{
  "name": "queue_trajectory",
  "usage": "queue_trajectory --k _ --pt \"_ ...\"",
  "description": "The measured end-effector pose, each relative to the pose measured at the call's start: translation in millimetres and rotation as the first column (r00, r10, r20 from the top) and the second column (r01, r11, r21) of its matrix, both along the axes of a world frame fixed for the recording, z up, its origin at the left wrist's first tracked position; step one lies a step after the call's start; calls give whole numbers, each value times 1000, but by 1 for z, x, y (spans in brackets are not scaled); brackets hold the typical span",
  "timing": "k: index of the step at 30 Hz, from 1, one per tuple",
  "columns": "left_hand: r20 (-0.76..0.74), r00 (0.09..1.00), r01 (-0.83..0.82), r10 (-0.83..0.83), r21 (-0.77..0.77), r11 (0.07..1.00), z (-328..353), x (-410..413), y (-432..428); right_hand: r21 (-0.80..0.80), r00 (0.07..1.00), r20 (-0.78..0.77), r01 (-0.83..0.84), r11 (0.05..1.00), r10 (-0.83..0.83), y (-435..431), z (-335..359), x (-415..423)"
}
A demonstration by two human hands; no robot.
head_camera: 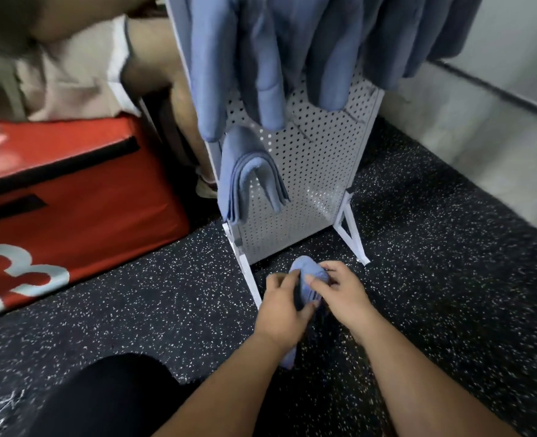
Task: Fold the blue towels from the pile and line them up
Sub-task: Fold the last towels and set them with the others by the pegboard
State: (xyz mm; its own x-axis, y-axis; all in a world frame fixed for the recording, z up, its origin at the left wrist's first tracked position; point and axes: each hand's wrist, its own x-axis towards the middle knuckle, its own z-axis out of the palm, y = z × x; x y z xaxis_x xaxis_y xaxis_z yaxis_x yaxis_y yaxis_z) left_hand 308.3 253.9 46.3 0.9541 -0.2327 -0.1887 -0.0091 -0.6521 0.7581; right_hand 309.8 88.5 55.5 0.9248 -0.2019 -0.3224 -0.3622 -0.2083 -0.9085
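The fingers (287, 278) of the left hand (279, 307) curl round the blue towel (308, 271), while the right hand (339, 293) pinches its layered edges, seemingly thumb against forefinger; blur hides detail. The towel's long axis runs back toward the person, 1 end dangling under the left wrist. The pegboard rack (311, 184) stands just ahead, above both hands; both forearms reach forward, low over the floor (166, 294).

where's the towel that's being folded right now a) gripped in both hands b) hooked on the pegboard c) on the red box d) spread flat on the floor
a: the left hand and the right hand both grip the bunched blue towel in front of the white pegboard rack.
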Motion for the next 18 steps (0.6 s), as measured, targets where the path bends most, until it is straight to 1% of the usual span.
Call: queue_trajectory --k 3,5,7,11,15,18 --pt "44 998 -50 52 -53 997 22 3 7 164 993 96 50 985 -66 15 30 -8" --pt "92 993 -71 76 -55 996 36 4 9 209 985 137 74 975 -104 21 49 -16" --pt "144 986 -81 88 -53 995 51 4 9 207 978 173 79 975 -116 23 65 -24" --pt "187 977 -76 102 -138 987 75 1 9 138 962 251 75 988 -108 23 89 -31" --pt "240 964 -69 114 -189 980 99 -2 6 46 955 293 41 998 -53 16 101 -33" --pt "269 960 -30 81 -190 981 116 -3 3 -6 942 334 34 999 -30 11 111 -37"
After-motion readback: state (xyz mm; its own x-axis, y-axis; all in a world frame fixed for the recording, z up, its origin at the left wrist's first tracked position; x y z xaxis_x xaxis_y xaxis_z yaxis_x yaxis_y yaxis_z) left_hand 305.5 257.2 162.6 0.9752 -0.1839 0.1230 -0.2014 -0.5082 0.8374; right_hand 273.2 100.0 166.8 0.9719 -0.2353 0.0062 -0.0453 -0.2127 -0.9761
